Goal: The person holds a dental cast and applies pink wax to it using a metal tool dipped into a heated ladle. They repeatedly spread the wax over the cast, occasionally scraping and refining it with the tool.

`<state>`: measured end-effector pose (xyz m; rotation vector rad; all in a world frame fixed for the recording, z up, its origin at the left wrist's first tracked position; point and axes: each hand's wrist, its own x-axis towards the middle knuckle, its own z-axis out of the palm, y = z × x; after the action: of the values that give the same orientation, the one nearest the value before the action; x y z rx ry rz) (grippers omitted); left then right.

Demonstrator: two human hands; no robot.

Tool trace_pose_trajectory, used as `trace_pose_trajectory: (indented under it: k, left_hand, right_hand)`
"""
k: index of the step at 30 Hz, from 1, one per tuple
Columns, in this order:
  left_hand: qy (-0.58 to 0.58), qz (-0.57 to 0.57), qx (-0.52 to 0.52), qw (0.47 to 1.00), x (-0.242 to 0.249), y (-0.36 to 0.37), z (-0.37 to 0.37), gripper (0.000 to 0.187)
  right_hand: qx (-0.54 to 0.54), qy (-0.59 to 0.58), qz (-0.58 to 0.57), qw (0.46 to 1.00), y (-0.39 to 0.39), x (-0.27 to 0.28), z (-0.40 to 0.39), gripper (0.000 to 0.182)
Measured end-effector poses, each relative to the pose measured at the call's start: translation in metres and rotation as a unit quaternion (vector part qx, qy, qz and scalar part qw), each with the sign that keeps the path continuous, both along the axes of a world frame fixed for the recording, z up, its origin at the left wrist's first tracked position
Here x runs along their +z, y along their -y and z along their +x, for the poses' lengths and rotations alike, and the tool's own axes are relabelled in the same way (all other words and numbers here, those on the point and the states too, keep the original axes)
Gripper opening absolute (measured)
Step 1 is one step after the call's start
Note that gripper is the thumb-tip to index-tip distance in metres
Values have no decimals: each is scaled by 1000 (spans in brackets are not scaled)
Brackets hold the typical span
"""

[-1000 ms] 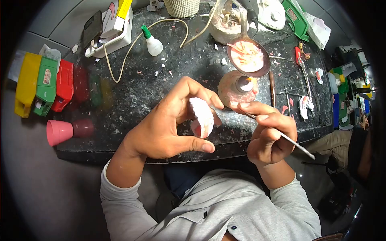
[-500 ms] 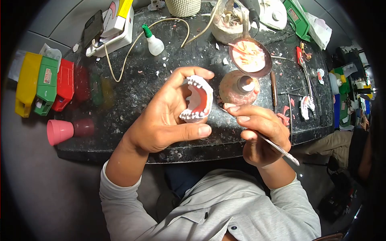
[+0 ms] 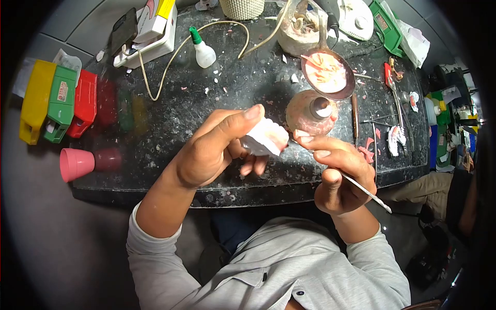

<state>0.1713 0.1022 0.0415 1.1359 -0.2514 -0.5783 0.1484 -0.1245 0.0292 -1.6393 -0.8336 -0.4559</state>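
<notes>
My left hand point(image 3: 206, 152) is closed around a white plaster dental model point(image 3: 264, 139), its thumb on top and fingers underneath. The model is turned on its side, so its pale outer wall and a row of teeth face my right hand. Pinched in my right hand point(image 3: 342, 178) is a slim metal wax carving tool point(image 3: 368, 194); its rear end points down to the right, and its working end lies close to the model. Just beyond the right hand stands a glass spirit burner point(image 3: 310, 116) with a metal cap.
A long-handled pan point(image 3: 344, 95) with pink wax sits behind the burner. Tools, wax scraps and another toothed piece point(image 3: 397, 140) lie right. A green-capped bottle point(image 3: 204, 54), a cable and a phone point(image 3: 124, 39) are back left; coloured bins point(image 3: 61, 103) and a pink cup point(image 3: 76, 164) stand left.
My left hand has rolled the model over, hiding the red inner arch and showing its outer side. My right hand stays nearly in place with the tool; the view shifts slightly.
</notes>
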Motion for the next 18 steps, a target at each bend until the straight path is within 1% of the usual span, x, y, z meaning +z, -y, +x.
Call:
trace_pose_trajectory:
  k: [3,5,6,8,9,10,12,13,15,16,18]
  left_hand:
    - [-24,4,34,999,1,2,-2,59]
    - [-67,-30,-2,997,0,-3,0,55]
    - [-68,-31,0,997,2,-4,2,55]
    - [-60,61,-13,996,8,-5,3,47]
    - [-76,59,10,995,4,-2,1,42]
    - [-78,59,11,995,1,-2,1,42]
    - [-46,35,-43,997,-3,-3,3,42]
    - [-47,35,-43,997,-3,-3,2,42]
    - [-105,-15,-97,990,-4,-4,0,52]
    - [-107,-15,-97,989,-4,-4,0,52]
    - [-116,13,-108,987,1,-4,0,67]
  right_hand:
    - [14,-1,-5,1000,-2,0,0,20]
    - [22,-6,-13,1000,-4,1,0,20]
    - [23,-7,-13,1000,-4,2,0,20]
    - [24,30,-50,998,-6,6,-1,24]
    - [26,26,-43,998,-9,5,-1,26]
    - [28,25,-43,998,-11,5,-1,26]
    - [57,23,-23,998,-13,6,-1,24]
    - [56,13,-39,998,-12,6,-3,25]
    - [69,-10,-43,997,-9,10,-4,25]
    - [82,-31,-47,995,-9,11,-4,26]
    - [94,-42,-37,994,-9,11,-4,27]
